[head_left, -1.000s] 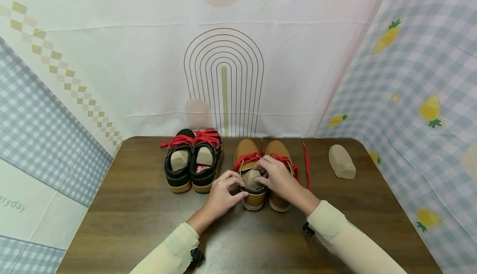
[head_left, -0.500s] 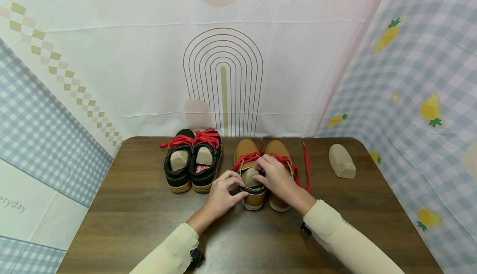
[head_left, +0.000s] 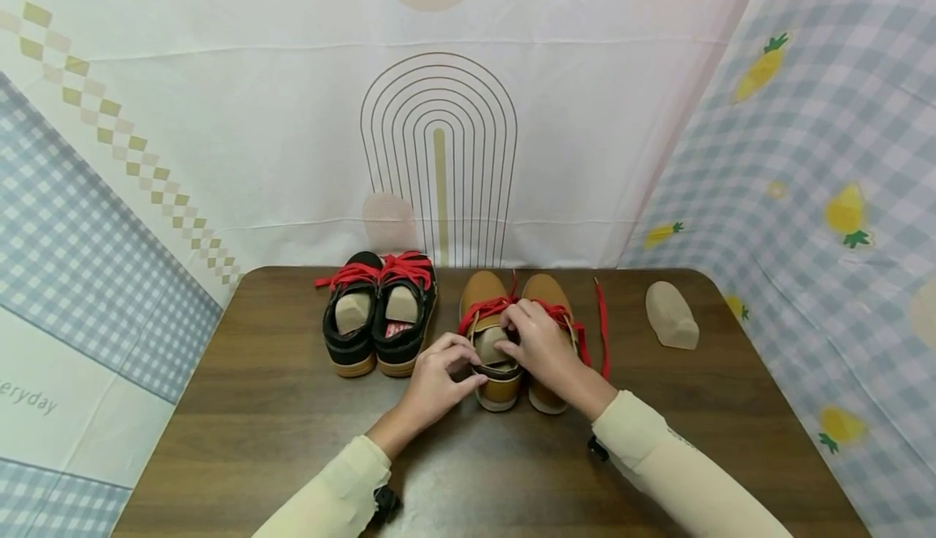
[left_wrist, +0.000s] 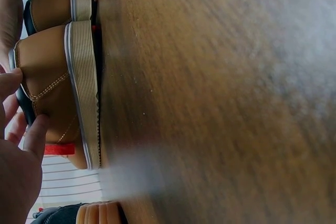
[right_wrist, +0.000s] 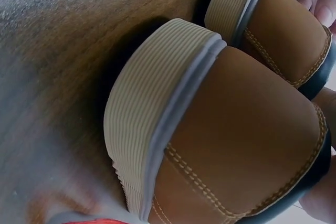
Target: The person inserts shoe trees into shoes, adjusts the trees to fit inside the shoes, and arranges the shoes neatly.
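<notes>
A pair of tan shoes with red laces stands side by side in the middle of the table. In the head view my left hand [head_left: 441, 371] grips the left tan shoe [head_left: 500, 392] at its collar; the left wrist view shows fingertips on its brown side and dark rim. My right hand [head_left: 543, 347] reaches into the same shoe's opening, with thumb and fingers on a beige molded shoe insert [head_left: 490, 346]. Its front end is hidden inside the shoe. The right tan shoe [head_left: 548, 398] sits under my right wrist, partly covered.
To the left stand black shoes [head_left: 398, 355] with red laces and beige inserts inside. Another molded insert [head_left: 671, 314] lies at the right on the wooden table [head_left: 468, 473]. A red lace [head_left: 602, 327] stretches beside the right tan shoe. Patterned cloth [head_left: 292, 140] hangs behind.
My right hand has shifted slightly to the left, and the insert sits a little farther forward in the shoe. My left hand has stayed in place.
</notes>
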Motion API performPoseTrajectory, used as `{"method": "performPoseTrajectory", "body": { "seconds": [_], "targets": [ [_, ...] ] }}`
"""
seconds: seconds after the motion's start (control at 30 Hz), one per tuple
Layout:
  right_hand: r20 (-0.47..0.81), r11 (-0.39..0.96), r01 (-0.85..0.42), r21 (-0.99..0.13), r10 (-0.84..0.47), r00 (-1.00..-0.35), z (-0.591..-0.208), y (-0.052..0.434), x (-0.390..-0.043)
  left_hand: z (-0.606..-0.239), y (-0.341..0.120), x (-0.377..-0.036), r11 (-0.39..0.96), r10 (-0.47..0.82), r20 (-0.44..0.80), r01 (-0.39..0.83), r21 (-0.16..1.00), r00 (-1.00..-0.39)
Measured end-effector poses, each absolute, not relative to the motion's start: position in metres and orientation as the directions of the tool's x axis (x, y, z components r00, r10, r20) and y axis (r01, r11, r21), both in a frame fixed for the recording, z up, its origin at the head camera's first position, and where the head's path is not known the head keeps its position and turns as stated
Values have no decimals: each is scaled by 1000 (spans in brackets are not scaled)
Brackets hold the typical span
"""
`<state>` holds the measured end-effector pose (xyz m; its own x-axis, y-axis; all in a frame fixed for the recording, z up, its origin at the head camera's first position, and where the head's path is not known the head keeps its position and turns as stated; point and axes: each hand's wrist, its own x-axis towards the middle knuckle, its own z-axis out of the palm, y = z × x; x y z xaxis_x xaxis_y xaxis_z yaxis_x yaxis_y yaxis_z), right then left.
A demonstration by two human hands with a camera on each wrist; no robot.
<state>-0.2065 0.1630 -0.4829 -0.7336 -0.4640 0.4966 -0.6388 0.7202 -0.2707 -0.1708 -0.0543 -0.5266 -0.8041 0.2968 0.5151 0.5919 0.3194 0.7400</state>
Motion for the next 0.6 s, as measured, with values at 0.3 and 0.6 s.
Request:
{"method": "performPoseTrajectory", "body": {
  "seconds": [0.3, 0.6],
  "targets": [
    [467, 706, -616, -351, -438, -768, -482, 166, -209, -526, -55, -171, 333, 298, 490, 570, 751, -819],
    [502, 718, -626, -304, -438, -746, -487, 165, -212, -527, -54, -171, 333, 301, 498, 579, 744, -813]
  ]
}}
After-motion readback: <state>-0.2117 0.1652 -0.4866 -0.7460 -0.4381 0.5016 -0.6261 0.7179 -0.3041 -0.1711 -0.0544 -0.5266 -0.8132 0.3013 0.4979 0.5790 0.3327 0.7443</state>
